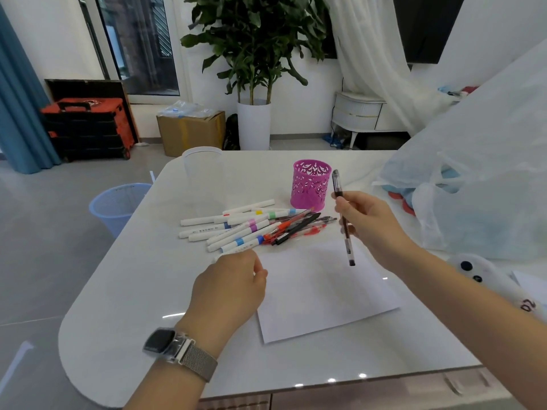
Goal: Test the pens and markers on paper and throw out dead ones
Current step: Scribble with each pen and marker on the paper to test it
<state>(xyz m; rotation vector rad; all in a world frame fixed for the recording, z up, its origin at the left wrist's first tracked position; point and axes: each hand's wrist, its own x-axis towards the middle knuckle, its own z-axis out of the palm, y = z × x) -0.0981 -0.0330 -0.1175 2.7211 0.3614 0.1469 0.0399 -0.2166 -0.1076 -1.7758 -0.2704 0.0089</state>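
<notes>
Pen (343,220), light, stiff and slick, pinched mid-barrel by right hand (368,223) above paper (322,294); left hand (229,287) loosely curled, holding nothing.

Hidden, cropped and unreadable parts

The left hand (229,287) covers the sheet of paper's (322,294) left edge, and its curled fingertips cannot be seen. The print on the white markers (233,229) is too small to read. The table's (142,279) near right corner runs out of frame. The plastic bag (485,179) at the table's right edge blurs whatever is inside.
</notes>
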